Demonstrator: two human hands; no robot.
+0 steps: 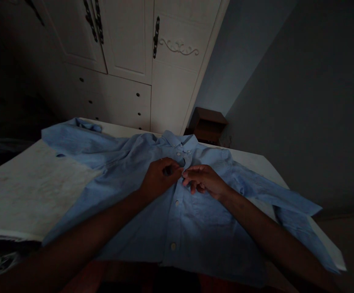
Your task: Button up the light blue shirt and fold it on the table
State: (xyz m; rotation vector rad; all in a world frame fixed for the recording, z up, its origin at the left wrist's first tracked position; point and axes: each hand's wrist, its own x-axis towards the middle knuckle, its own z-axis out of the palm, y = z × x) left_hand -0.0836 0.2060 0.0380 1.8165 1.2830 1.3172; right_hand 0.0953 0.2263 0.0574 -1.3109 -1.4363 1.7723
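A light blue button-up shirt (213,232) lies spread face up on a white tabletop (73,179), its collar (190,143) at the far side and both sleeves stretched outward. Over the upper front placket, my left hand (161,175) pinches the cloth edge. My right hand (205,179) meets it there, thumb and forefinger closed on the placket, other fingers curled. The fingertips hide the button or buttonhole between them. Below the hands, a pale button (177,202) shows on the placket, and another button (173,246) sits near the hem.
Behind the table stands a white wardrobe (128,40) with dark handles and drawers. A small brown wooden cabinet (210,122) is in the far corner by the grey wall (317,101). A clear plastic bag (0,262) lies at the lower left.
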